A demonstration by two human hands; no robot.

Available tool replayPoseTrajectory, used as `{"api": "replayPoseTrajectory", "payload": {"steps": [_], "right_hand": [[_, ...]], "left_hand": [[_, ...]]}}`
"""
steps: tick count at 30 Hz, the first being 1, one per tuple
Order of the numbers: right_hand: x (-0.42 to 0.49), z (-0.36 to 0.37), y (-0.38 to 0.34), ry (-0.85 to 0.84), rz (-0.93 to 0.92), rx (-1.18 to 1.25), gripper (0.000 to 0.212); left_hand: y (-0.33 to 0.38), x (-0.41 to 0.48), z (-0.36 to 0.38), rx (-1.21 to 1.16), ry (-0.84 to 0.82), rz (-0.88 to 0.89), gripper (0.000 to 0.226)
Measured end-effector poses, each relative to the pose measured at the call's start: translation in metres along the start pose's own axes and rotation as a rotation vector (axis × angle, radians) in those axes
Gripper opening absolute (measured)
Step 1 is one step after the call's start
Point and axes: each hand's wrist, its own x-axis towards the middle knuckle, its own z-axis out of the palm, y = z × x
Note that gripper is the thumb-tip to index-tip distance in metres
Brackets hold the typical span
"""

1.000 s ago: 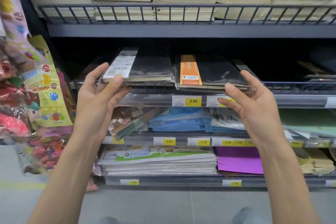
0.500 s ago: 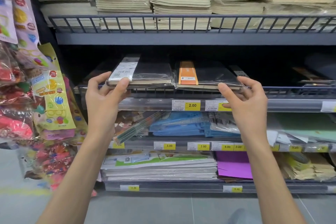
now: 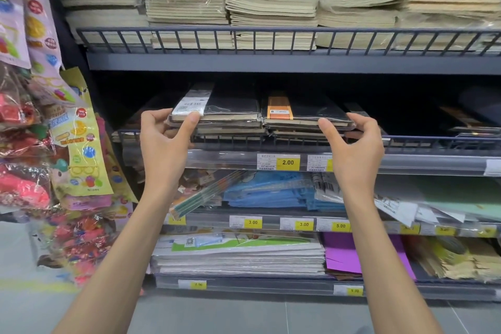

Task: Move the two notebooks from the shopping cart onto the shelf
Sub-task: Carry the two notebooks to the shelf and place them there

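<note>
Two black notebooks in clear wrap lie side by side on top of the stacks on the middle shelf point(image 3: 406, 164). The left notebook point(image 3: 230, 106) has a white label band. My left hand point(image 3: 165, 141) pinches its front left corner, thumb on top. The right notebook point(image 3: 317, 111) has an orange band. My right hand point(image 3: 355, 144) grips its front right corner, thumb at the front edge and fingers behind. The shopping cart is out of view.
A wire rail point(image 3: 271, 141) runs along the shelf front. Above is a shelf with stacks of beige notebooks point(image 3: 271, 3). Lower shelves hold blue folders point(image 3: 265, 190), paper pads and purple paper point(image 3: 341, 252). Bagged toys point(image 3: 40, 144) hang at the left.
Both hands have pushed the two notebooks up and forward over the rail, and the notebooks now rest on the stacks on the shelf. The camera has come closer.
</note>
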Motion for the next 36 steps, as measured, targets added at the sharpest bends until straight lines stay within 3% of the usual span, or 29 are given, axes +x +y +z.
{"api": "replayPoseTrajectory", "payload": {"steps": [9,23,36], "right_hand": [[0.017,0.012,0.007,-0.007,0.007,-0.049,0.066],[0.021,0.017,0.009,-0.009,0.014,-0.069,0.065],[0.02,0.0,0.002,-0.057,-0.005,0.006,0.061]], "left_hand": [[-0.012,0.009,0.01,0.076,0.036,0.034,0.054],[-0.015,0.014,0.018,0.117,0.029,0.087,0.044],[-0.013,0.009,0.014,0.085,0.027,0.016,0.041]]}}
